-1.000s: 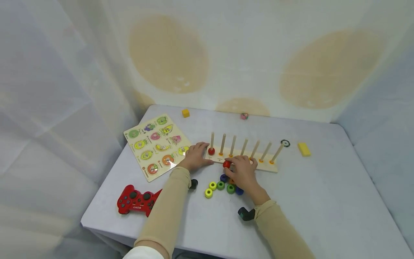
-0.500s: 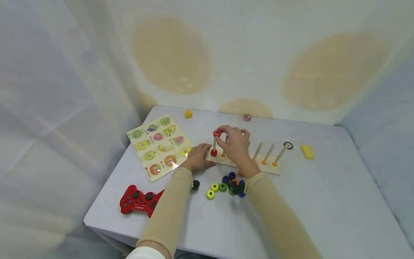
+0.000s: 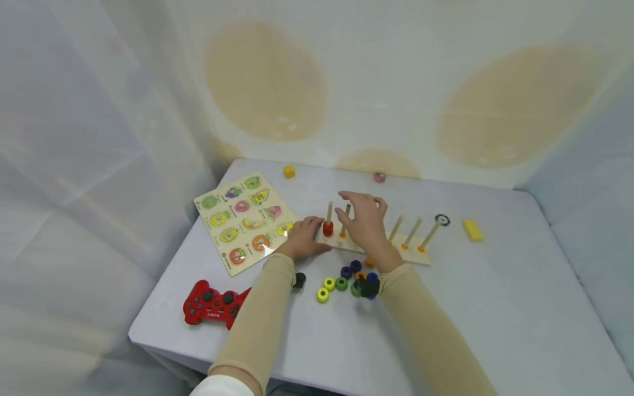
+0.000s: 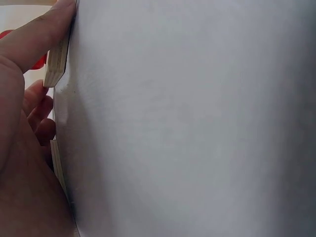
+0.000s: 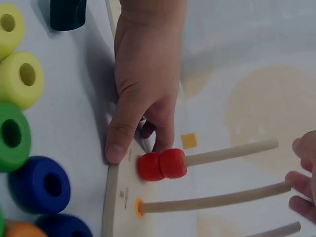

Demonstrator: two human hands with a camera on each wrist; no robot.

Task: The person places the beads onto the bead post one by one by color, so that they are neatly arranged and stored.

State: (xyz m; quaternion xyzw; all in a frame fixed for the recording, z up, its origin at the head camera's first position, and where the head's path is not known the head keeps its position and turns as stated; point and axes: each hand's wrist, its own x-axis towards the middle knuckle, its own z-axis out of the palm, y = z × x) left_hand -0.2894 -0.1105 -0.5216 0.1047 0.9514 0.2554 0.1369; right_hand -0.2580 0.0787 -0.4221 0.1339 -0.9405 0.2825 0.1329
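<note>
A wooden peg board (image 3: 418,257) with a row of upright pegs stands mid-table. Two red beads (image 5: 163,164) are stacked at the bottom of its leftmost peg; the other pegs in sight carry none. My left hand (image 3: 303,239) grips the board's left end, thumb along the front edge and fingers behind. In the left wrist view, a corner of the wooden base (image 4: 58,64) shows beside that hand. My right hand (image 3: 365,220) hovers over the second and third pegs, thumb and fingers apart, holding nothing. It hides some of the middle pegs.
Loose yellow beads (image 3: 323,295), green beads (image 3: 341,284), blue beads (image 3: 346,272) and orange ones lie before the board. A fruit puzzle (image 3: 252,224) and red game controller (image 3: 213,304) are left; a yellow block (image 3: 472,230) and black-and-white disc (image 3: 442,220) lie right.
My right hand has lifted a red bead from the table, set it onto the leftmost peg and let it go. The bead has dropped onto the first red one. My left hand stays put.
</note>
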